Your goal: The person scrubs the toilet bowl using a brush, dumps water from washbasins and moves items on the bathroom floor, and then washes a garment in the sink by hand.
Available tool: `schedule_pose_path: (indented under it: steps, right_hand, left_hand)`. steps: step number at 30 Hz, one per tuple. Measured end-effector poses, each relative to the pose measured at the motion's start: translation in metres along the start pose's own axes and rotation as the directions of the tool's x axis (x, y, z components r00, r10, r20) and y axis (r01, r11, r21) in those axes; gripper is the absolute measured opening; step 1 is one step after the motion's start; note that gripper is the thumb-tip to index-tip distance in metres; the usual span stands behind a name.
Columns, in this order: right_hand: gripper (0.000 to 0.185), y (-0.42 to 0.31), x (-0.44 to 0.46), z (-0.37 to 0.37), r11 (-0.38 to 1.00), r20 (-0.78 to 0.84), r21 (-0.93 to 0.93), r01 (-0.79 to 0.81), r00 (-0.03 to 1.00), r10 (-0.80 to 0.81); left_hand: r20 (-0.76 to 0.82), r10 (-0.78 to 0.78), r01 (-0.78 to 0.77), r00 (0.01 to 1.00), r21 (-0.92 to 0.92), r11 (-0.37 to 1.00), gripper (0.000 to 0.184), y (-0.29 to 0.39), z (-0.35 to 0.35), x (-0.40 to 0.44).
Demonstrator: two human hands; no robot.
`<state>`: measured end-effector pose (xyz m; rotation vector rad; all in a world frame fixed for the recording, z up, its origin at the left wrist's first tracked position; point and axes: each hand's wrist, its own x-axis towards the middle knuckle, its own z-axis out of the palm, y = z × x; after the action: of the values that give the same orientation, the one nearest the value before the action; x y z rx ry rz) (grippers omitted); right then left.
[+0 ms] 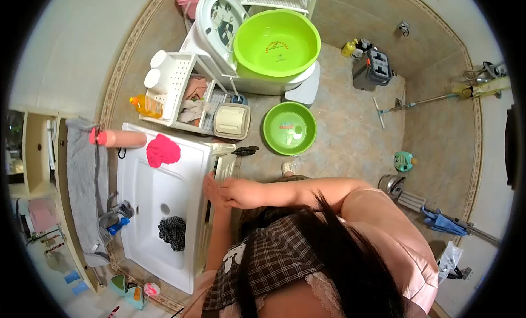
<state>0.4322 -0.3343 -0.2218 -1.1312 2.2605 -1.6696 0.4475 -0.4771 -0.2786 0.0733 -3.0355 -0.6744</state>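
My left hand (213, 189) is raised at the front edge of the white sink (189, 263), its fingers stretched out. My right hand (239, 193) comes in from the right with curled fingers and touches my left hand near the wrist. What those curled fingers hold, if anything, is hidden. In the basin lies a crumpled dark checked cloth (172, 233), close to the drain. A bright pink cloth (163, 151) is on the sink's far corner, beside a pink bottle (123, 138). I wear a dark plaid apron (268, 252).
A large green basin (276, 41) sits on the toilet, and a smaller green basin (290, 129) on the floor. A white rack (172, 93) and a beige bin (231, 121) stand beyond the sink. A grey bucket (372, 70) and a squeegee (383, 112) are farther right.
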Motion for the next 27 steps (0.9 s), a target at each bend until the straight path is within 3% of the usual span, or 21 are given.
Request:
schedule_pose_path:
  steps: [1,3,4,5,6,7,8,9,10,15,16,18,21,23,25,27]
  right_hand:
    - [0.023,0.006,-0.004,-0.007,0.999,0.082,0.008,-0.044,0.996,0.043]
    - [0.023,0.012,-0.012,-0.022,0.998,0.072,0.032,-0.045,0.996,0.043]
    - [0.022,0.015,-0.018,-0.032,0.972,0.135,0.143,-0.188,0.976,0.169]
    - [0.020,0.017,-0.025,-0.043,0.912,0.212,0.241,-0.330,0.935,0.283]
    - [0.020,0.020,-0.034,-0.054,0.916,0.198,0.238,-0.323,0.939,0.279]
    - [0.021,0.024,-0.045,-0.067,0.920,0.131,0.108,-0.377,0.923,0.362]
    - [0.021,0.029,-0.056,-0.080,0.900,0.054,-0.023,-0.435,0.899,0.435]
    - [0.023,0.037,-0.068,-0.093,0.902,-0.026,-0.033,-0.430,0.903,0.429]
    - [0.022,0.036,-0.080,-0.109,0.842,-0.101,-0.082,-0.533,0.845,0.525]
    - [0.018,0.069,-0.123,-0.157,0.739,-0.297,0.019,-0.674,0.702,0.647]
    - [0.017,0.078,-0.129,-0.161,0.730,-0.375,0.084,-0.678,0.658,0.653]
    - [0.018,0.088,-0.135,-0.178,0.690,-0.376,0.093,-0.718,0.616,0.692]
    - [0.018,0.116,-0.143,-0.197,0.642,-0.385,0.183,-0.745,0.546,0.744]
    - [0.017,0.136,-0.143,-0.217,0.582,-0.436,0.210,-0.786,0.458,0.775]
    - [0.018,0.168,-0.145,-0.242,0.545,-0.417,0.183,-0.818,0.438,0.797]
    - [0.019,0.214,-0.151,-0.263,0.440,-0.449,0.181,-0.880,0.324,0.833]
  left_hand:
    - [-0.004,0.010,-0.010,1.000,0.009,1.000,0.047,-0.005,0.013,0.001]
    - [-0.059,0.144,-0.120,0.988,0.306,0.944,0.058,-0.032,0.044,0.001]
    - [-0.061,0.157,-0.131,0.986,0.313,0.941,0.058,-0.022,0.039,0.006]
    - [0.032,0.047,-0.053,0.998,0.240,0.969,0.058,-0.007,0.028,0.012]
    - [0.130,-0.055,0.032,0.990,0.171,0.985,0.058,0.005,0.023,0.019]
    - [0.122,-0.039,0.018,0.992,0.170,0.985,0.058,0.011,0.023,0.031]
    - [0.232,-0.097,0.090,0.968,0.040,0.995,0.057,0.015,0.022,0.044]
    - [0.349,-0.138,0.176,0.927,-0.082,0.981,0.056,0.020,0.022,0.053]
    - [0.310,-0.069,0.111,0.948,-0.119,0.987,0.050,0.025,0.029,0.061]
    - [0.326,0.108,-0.054,0.939,-0.170,0.984,0.036,0.063,0.072,0.111]
    - [0.405,0.082,0.016,0.910,-0.231,0.973,0.034,0.075,0.081,0.121]
    - [0.531,0.064,0.108,0.845,-0.286,0.952,0.031,0.094,0.095,0.139]
    - [0.621,0.116,0.045,0.776,-0.237,0.970,0.037,0.123,0.104,0.173]
    - [0.657,0.106,0.068,0.746,-0.234,0.970,0.035,0.131,0.122,0.205]
    - [0.674,0.082,0.089,0.734,-0.215,0.972,0.036,0.131,0.147,0.243]
    - [0.697,0.030,0.111,0.717,-0.156,0.981,0.037,0.138,0.163,0.287]
